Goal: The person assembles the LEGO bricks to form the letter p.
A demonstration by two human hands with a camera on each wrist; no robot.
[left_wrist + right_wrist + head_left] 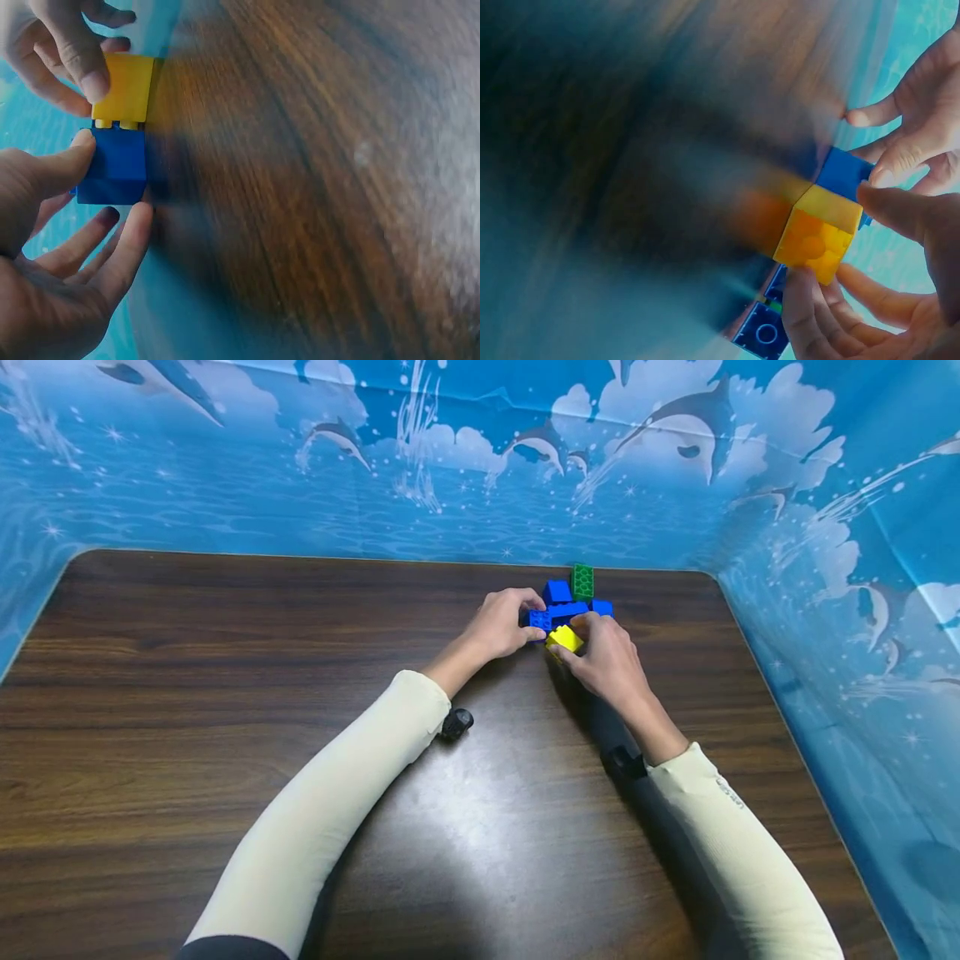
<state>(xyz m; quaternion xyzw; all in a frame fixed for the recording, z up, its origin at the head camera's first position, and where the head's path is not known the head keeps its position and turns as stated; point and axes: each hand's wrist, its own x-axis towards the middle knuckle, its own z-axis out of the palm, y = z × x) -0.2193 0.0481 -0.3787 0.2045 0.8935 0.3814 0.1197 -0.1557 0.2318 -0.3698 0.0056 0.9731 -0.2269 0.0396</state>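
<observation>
My left hand (pixel 497 625) pinches a blue toy building brick (pixel 539 622) between thumb and fingers. My right hand (pixel 613 664) grips a yellow brick (pixel 566 638), its thumb on the near side and fingers on the far side. In the left wrist view the yellow brick (pixel 124 88) sits right against the blue brick (pixel 116 154), its studs facing it; whether they are locked together I cannot tell. The hollow underside of the yellow brick (pixel 810 244) shows in the right wrist view, with the blue brick (pixel 844 174) beside it.
Just behind the hands lie a long blue brick (pixel 568 610), a blue brick (pixel 557 592), another blue one (pixel 603 607) and a green brick (pixel 582 582) near the far edge of the brown table (pixel 225 693). A blue dolphin-print curtain (pixel 465 468) surrounds the table.
</observation>
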